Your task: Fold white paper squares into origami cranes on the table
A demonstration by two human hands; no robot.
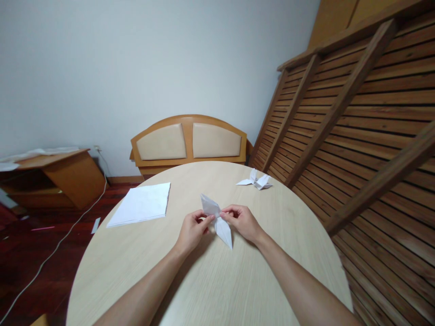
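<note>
A white folded paper figure (223,232) with two pointed ends is held above the middle of the round table (272,280). From the left, my left hand (194,230) pinches its narrow middle between thumb and fingers. My right hand (244,222) grips the same middle from the other side, thumb and index finger pressed on the paper. One point reaches up and away from me, the other down towards me. My fingertips hide part of the folds at the centre.
Near the far right rim lies another folded white paper figure (258,182). A stack of white paper sheets (141,203) rests at the left rim. Beyond the table stand a wooden headboard (189,140) and, on the right, a leaning slatted wooden frame (353,127).
</note>
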